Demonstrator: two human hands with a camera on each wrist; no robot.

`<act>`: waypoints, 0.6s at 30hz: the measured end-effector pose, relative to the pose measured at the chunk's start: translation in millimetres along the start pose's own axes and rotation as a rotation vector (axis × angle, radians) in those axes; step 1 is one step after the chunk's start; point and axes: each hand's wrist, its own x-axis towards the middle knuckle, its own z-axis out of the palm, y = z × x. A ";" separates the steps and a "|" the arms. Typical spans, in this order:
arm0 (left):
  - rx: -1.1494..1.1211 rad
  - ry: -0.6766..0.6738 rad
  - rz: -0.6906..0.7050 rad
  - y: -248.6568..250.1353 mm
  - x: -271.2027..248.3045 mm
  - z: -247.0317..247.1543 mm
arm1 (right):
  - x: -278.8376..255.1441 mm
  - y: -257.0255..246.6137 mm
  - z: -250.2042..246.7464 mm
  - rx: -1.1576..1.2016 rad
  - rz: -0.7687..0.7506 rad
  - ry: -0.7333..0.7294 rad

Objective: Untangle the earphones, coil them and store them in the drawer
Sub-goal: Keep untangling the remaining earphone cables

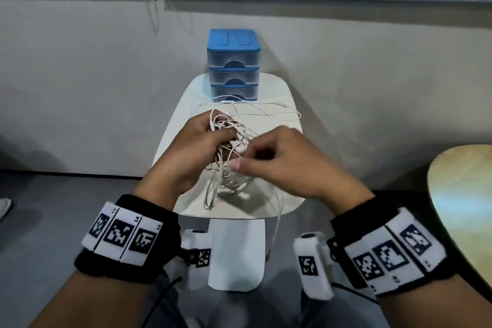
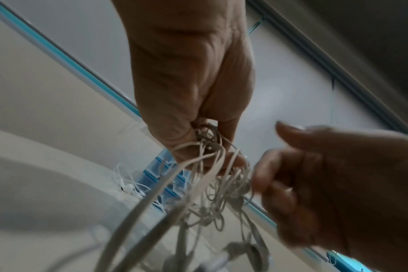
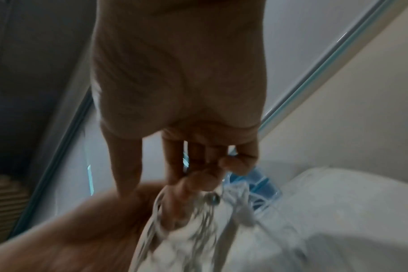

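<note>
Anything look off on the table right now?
Yes: one cable strand from the tangled earphones gripped by the left hand dangles over the table's near edge, where it could snag. All drawers look shut.

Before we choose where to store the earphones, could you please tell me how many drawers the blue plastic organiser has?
3, stacked in the blue-topped clear plastic organiser at the white table's far edge: top drawer, middle drawer, bottom drawer. All look shut.

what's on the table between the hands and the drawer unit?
Loose white earphone cable lies spread on the table between the hands and the drawer unit, reaching its bottom drawer. Head view shows it.
</note>
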 end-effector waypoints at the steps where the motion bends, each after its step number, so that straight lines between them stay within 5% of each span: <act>1: -0.028 0.021 -0.005 1.2 0.4 1.6 | 1.7 1.7 8.5 -0.079 0.045 -0.013; 9: -0.196 0.123 0.026 1.6 -2.7 6.1 | 9.1 9.5 25.8 0.023 0.049 0.278; 18: 0.250 0.022 0.134 -1.6 -11.5 -15.1 | 13.1 -17.2 -25.1 0.324 0.036 0.479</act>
